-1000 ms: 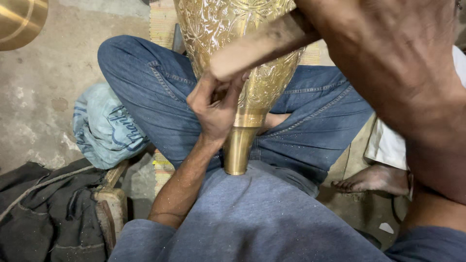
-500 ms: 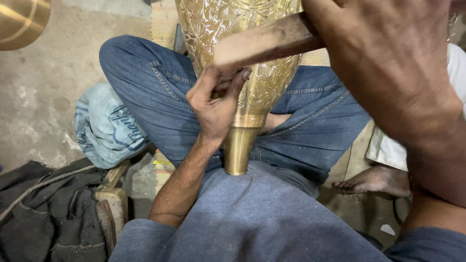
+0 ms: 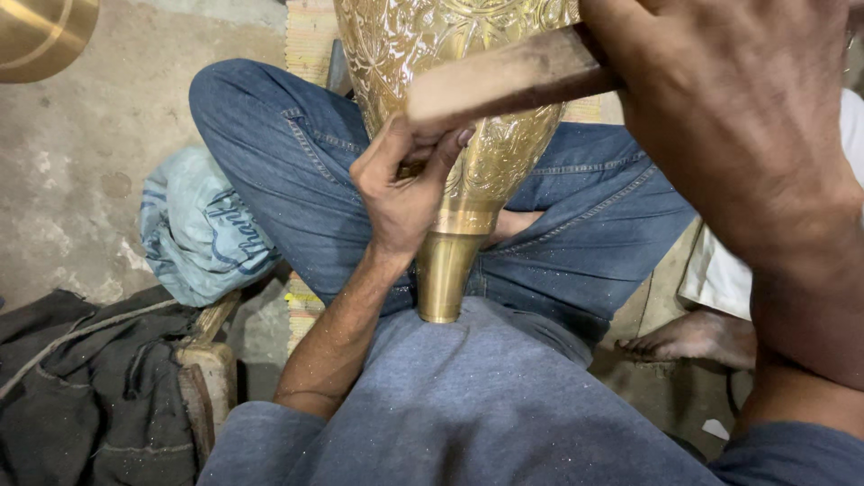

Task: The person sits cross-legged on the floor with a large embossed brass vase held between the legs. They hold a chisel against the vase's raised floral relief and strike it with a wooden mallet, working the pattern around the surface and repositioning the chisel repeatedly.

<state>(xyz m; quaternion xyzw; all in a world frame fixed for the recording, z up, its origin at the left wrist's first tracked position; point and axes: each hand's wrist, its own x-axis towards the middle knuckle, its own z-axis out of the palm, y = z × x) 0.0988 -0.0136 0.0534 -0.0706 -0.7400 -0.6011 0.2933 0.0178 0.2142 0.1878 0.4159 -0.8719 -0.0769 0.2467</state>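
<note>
Fingers (image 3: 423,148) of the left hand (image 3: 400,193) curled and pinched against the engraved wall of the brass vase (image 3: 468,135), apparently holding a small tool there, though what it is cannot be told. Vase lying across the lap, long axis running from the plain neck (image 3: 443,274) near the belly up and away to the broad body at the top edge of the view. Neck mouth pressed against the grey shirt (image 3: 486,405).

Taken left to right, all placed from the vase: far left and up, a rounded brass piece (image 3: 36,31) on the concrete floor (image 3: 90,162); left, a pale blue bundled cloth (image 3: 202,229); lower left, dark cloth (image 3: 81,387) and a wooden block (image 3: 202,369); just left, 1 jeans knee (image 3: 270,153), touching the vase side. Over the vase, a wooden mallet handle (image 3: 504,81) crossing it nearly at right angles, directly above the left fingers. Right, the right hand (image 3: 720,117) clenched round that handle, close to the camera. Lower right, a bare foot (image 3: 693,337).

Left hand nearer the engraved surface. Little open room: knees on both sides, mallet above.
</note>
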